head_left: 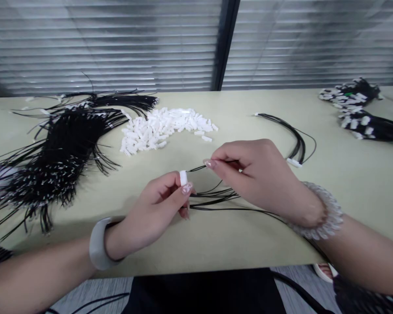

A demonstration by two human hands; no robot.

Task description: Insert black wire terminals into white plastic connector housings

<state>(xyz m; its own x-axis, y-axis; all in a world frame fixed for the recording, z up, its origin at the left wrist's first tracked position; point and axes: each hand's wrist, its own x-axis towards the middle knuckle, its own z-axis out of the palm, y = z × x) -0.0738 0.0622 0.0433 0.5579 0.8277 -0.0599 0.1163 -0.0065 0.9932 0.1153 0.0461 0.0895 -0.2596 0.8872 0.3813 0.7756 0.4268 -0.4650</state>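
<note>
Between its thumb and fingers, my left hand [160, 205] grips a small white connector [183, 177] near the middle of the table. Several black wires [212, 200] run from beside the left fingers to the right, passing under my right hand [252, 174]. That hand pinches a thin black wire [198, 168] just right of the connector, and the wire's left end meets the connector's upper part. A loose pile of white connectors [150, 131] lies beyond my left hand.
A large heap of black wires [68, 139] covers the table's left side. At the right back lie bundled wires with white connectors [356, 104]. A finished-looking harness [299, 139] curves beyond my right wrist. Window blinds [101, 43] stand behind the table [216, 244].
</note>
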